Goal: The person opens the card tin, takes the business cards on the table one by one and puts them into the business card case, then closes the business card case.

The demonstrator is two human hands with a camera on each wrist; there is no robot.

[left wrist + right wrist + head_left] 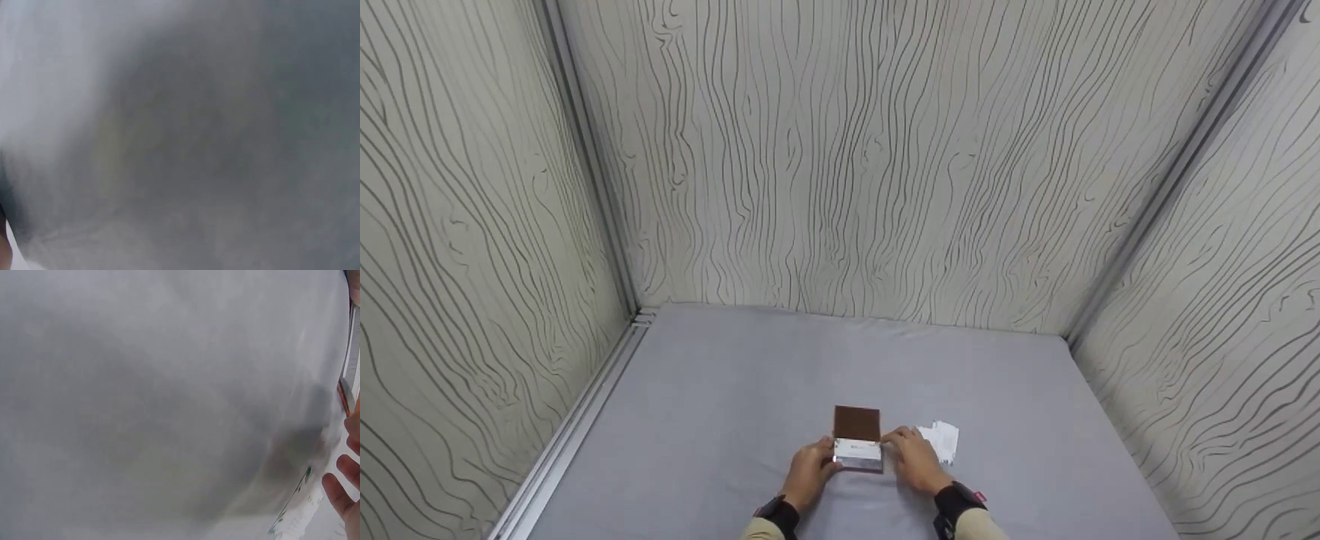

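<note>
A small brown case point(857, 423) lies unfolded on the grey cloth, its brown flap toward the back. On its nearer half is a white card point(856, 449) with faint print, above a shiny clear-looking strip. My left hand point(808, 470) grips the case's left edge, thumb at the near corner and fingers along the side. The right hand point(916, 459) has its fingertips at the right edge, near the fold; I cannot tell whether they pinch the card. In the right wrist view, separated fingers point(336, 494) show beside the case's orange-brown edge point(343, 398).
White ragged-edged paper pieces point(945, 441) lie just right of the right hand. Grey cloth point(720, 390) covers the table. Wood-patterned panels point(840, 165) enclose the back and sides, with a metal rail point(577, 420) along the left. The left wrist view is mostly blurred cloth.
</note>
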